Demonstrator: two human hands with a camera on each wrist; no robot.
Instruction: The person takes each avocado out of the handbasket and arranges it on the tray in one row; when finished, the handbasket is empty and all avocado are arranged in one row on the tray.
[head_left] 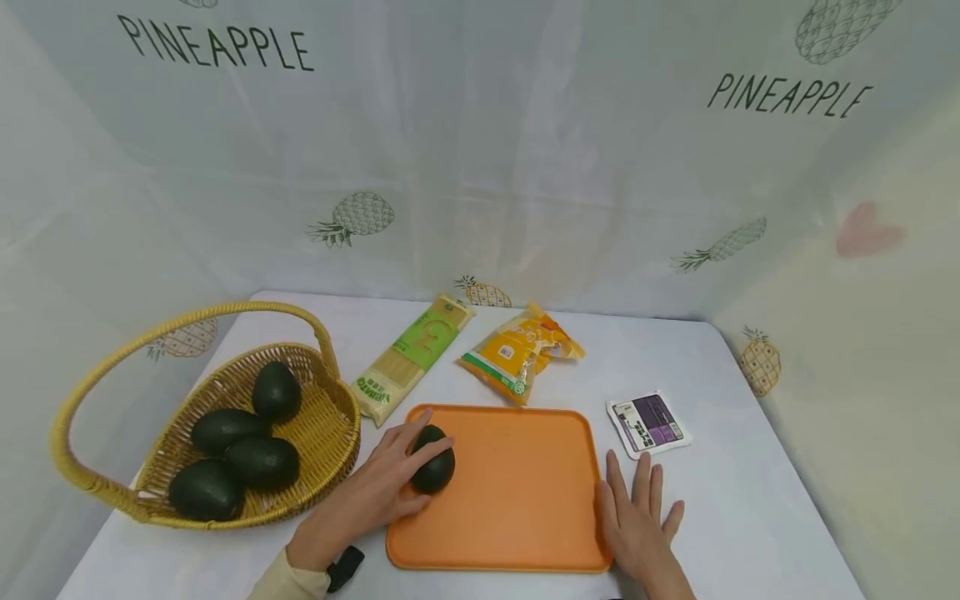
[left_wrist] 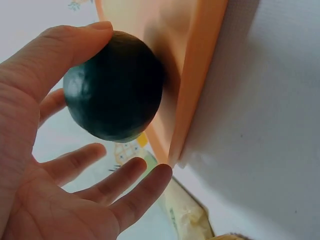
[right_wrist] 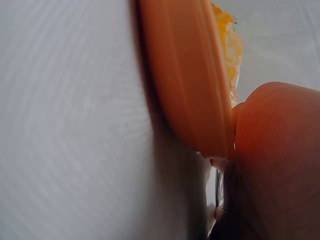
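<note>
My left hand (head_left: 385, 485) holds a dark green avocado (head_left: 435, 468) at the left side of an orange tray (head_left: 521, 492). In the left wrist view the thumb lies against the avocado (left_wrist: 115, 90), with one finger partly hidden behind it; the other fingers spread apart from it. My right hand (head_left: 637, 523) rests at the tray's right edge with its fingers extended. The right wrist view shows part of that hand (right_wrist: 280, 165) close against the tray's rim (right_wrist: 185, 75). It appears to hold nothing.
A yellow wicker basket (head_left: 347, 433) with several avocados (head_left: 262, 463) stands at the left. Behind the tray lie a noodle pack (head_left: 412, 354) and an orange food bag (head_left: 517, 350). A white and purple packet (head_left: 648, 423) lies beyond the right hand.
</note>
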